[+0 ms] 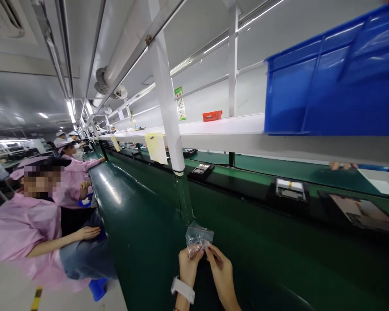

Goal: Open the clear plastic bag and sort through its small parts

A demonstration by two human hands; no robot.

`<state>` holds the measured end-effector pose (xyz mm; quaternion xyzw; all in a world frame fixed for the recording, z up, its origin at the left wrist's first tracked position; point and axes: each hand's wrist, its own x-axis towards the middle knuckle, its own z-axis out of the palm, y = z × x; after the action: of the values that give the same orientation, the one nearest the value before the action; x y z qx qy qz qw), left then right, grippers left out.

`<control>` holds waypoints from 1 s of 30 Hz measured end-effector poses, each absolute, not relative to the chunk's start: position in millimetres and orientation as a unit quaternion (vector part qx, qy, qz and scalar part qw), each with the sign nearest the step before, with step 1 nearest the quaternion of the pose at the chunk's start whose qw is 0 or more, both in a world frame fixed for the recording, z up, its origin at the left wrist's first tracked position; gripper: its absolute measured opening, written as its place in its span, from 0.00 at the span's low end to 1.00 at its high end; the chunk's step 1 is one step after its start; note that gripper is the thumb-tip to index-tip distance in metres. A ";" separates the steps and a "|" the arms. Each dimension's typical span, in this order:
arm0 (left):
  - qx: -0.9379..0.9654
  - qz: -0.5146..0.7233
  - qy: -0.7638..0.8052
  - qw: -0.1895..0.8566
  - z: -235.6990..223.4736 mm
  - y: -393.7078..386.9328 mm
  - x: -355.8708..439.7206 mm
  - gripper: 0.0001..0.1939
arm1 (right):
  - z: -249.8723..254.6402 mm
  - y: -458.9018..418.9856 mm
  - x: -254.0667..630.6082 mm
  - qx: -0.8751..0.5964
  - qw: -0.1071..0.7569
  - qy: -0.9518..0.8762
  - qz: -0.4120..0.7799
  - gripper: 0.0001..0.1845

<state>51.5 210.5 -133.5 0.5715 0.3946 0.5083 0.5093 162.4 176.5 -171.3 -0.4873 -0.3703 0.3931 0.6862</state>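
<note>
L hand (188,264) has thumb + curled fingers pinching the lower L edge of a small clear bag (199,235); R hand (220,268) has thumb + index fingertips pressed tog. on its lower R corner, other fingers bent in. Bag is right at the fingertips, sticking up past them, held approx. level w/ both hands; small contents too blurred to ID. White wristband (183,290) just below L fingers, on that wrist. Under + around fingers: dk green bench top (142,242), running off fwd-L. Beyond fingertips, white post (167,95) comes down nr the bench. Fwd-R of fingers, a blk fixture w/ silver-wht unit (291,190); farther R, a flat dk panel (365,211). Straight ahead, smaller unit (201,169) on blk strip. Well L of fingers, seated co-worker in pink top (22,233), hand nr lap, others behind. Far fwd-R, another person's fingers (343,166) under the wht shelf (223,125). On that shelf, above + R of fingers, big blue bin (330,77); more directly ahead, sm. red tray (212,115). Yellowish sheet (156,148) hangs off shelf edge, fwd-L.
</note>
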 end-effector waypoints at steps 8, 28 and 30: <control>0.545 0.491 0.373 0.568 -131.6 207.9 54.4 0.23 | -167.7 175.3 163.2 -0.495 0.698 -0.372 0.359 0.26; 0.411 0.489 0.376 0.671 -129.2 201.2 56.5 0.30 | -161.8 171.4 162.8 -0.490 0.710 -0.352 0.364 0.27; 0.408 0.475 0.371 0.686 -126.9 198.3 57.0 0.29 | -162.8 170.2 162.3 -0.501 0.711 -0.346 0.352 0.27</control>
<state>57.0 198.3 -126.9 0.4084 0.3710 0.4748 0.6857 162.3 170.2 -162.8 -0.5008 -0.3464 0.3517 0.7110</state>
